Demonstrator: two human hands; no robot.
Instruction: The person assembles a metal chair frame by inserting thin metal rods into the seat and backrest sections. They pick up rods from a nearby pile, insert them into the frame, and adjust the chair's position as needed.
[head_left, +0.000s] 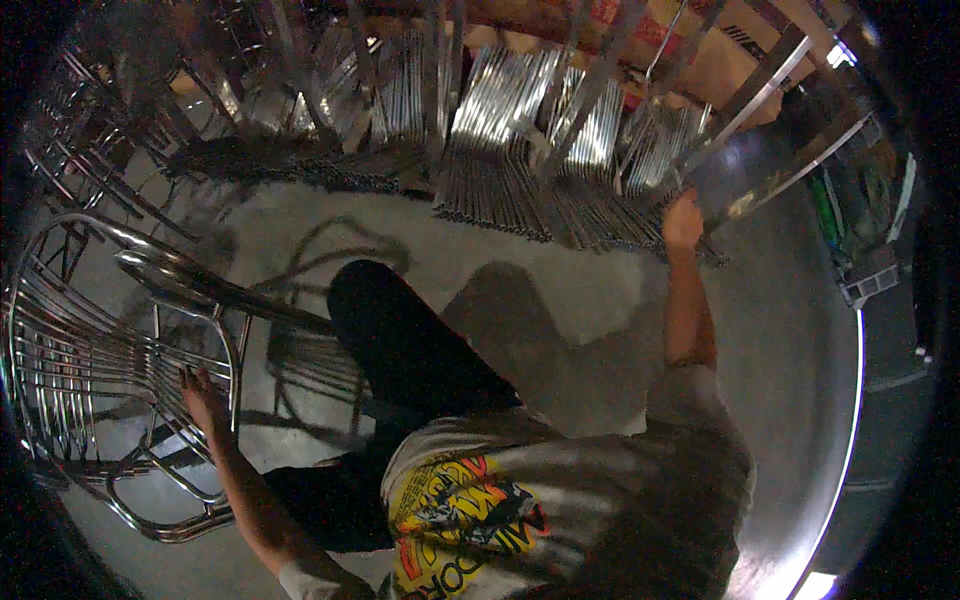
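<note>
A shiny metal chair frame (pixel 95 350), made of bent tubes and many thin rods, lies tipped at my left side. My left hand (pixel 203 398) reaches in among its tubes, the fingers curled at the thin rods near the middle of the frame. Ahead on the right, my right arm stretches out to the edge of a wide pile of bent metal rods (pixel 500 195). There my right hand (pixel 683 222) is closed at the rod ends; what sits inside its fingers is hidden.
Upright metal posts (pixel 440 90) stand around the rod piles. More metal frames (pixel 90 190) crowd the far left. Brown cardboard boxes (pixel 770 40) are behind the rods. A grey floor (pixel 420 225) carries dark shadows. Along the right runs a dark structure with a bright edge (pixel 858 400).
</note>
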